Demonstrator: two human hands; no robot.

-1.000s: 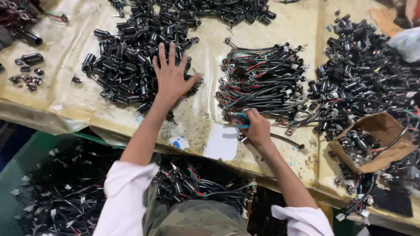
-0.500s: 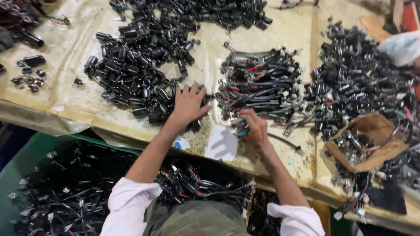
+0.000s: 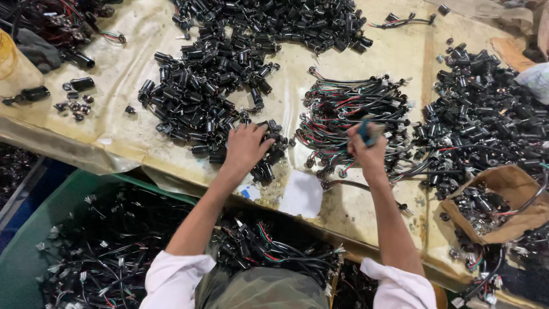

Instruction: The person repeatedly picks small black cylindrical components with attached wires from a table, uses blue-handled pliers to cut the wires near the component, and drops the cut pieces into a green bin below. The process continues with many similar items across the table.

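Now left hand (image 3: 247,147) on black cylinders (image 3: 200,91); right hand (image 3: 367,150) clutching blue tool (image 3: 364,131).

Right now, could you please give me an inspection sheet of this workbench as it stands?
Surface: table under a yellowish, stained sheet.
Job's things: pile of black cylinders; bundle of wired pieces with red, green and black wires.
Clutter: white paper scrap; torn cardboard box of small parts; loose parts at far left.
Hands: left hand lies on the near edge of the cylinders, fingers curled; right hand grips a small blue tool over the wired pieces.
Cables: more wired parts heaped at right.
Surroundings: green bin of black wires below the table edge.
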